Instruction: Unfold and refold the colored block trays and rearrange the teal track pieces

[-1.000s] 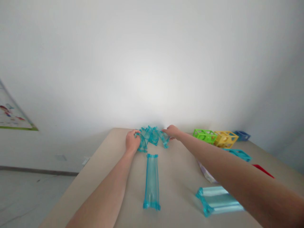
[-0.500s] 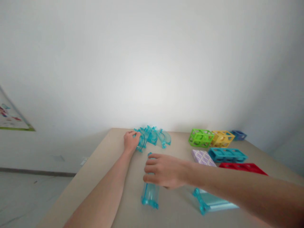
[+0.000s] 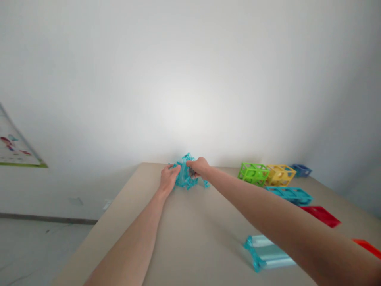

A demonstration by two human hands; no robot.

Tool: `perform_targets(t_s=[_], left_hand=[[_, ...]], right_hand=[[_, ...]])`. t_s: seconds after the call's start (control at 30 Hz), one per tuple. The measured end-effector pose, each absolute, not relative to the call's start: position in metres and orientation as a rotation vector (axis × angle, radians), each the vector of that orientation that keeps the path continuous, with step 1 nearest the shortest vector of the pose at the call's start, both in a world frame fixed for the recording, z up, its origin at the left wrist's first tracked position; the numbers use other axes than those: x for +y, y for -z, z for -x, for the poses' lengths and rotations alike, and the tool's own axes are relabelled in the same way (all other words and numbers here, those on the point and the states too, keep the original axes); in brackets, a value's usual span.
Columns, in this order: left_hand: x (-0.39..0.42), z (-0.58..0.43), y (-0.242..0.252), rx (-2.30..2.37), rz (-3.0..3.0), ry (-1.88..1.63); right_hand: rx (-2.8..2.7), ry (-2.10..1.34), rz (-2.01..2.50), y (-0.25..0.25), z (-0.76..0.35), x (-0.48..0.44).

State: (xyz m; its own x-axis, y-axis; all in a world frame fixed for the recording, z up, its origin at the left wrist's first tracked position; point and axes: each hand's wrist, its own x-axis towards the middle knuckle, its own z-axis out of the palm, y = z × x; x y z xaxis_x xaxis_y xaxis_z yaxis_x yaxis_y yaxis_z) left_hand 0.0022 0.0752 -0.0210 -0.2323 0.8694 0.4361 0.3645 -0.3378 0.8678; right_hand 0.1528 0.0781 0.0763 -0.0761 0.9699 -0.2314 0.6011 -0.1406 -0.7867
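Observation:
At the back of the table, against the wall, lies a pile of translucent blue plastic pieces (image 3: 187, 184) with small connector ends. On the pile's left edge is my left hand (image 3: 168, 179), its fingers bent and closed on one of the curved pieces. My right hand (image 3: 199, 167) grips a straight translucent blue track piece (image 3: 185, 169) from the right and holds it tilted over the pile. Its fingers are partly hidden behind the hand. A second straight track piece (image 3: 272, 252) lies near the front right, partly under my right forearm.
To the right stand a green frame block (image 3: 253, 173), a yellow one (image 3: 280, 175) and a dark blue one (image 3: 301, 171). In front lie a teal frame block (image 3: 290, 194), a red piece (image 3: 321, 215) and an orange-red piece (image 3: 368, 248). The white wall (image 3: 184, 99) borders the table.
My right hand has carried the straight track piece from the table's middle back onto the pile. My left hand has shifted slightly right. My right forearm now covers the purple patterned box.

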Motion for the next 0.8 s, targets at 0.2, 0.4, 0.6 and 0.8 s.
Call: perform_targets(t_s=[0.2,0.4,0.6,0.8], left_hand=[[0.074,-0.005,0.02,1.538,-1.749,-1.408],[0.073,-0.007,0.018,1.581,-1.755,-1.36],[0.073,-0.007,0.017,1.606,-1.725,-1.386],[0.069,-0.008,0.019,1.491,-1.771,-1.352]], right_hand=[[-1.561,-1.129,1.769,-0.076,-0.151,0.098],[-1.469,-0.873,1.926,-0.078,-0.198,0.116],[-1.51,-0.662,2.047,-0.068,-0.223,0.122],[-1.641,-0.64,1.998,-0.053,-0.21,0.111]])
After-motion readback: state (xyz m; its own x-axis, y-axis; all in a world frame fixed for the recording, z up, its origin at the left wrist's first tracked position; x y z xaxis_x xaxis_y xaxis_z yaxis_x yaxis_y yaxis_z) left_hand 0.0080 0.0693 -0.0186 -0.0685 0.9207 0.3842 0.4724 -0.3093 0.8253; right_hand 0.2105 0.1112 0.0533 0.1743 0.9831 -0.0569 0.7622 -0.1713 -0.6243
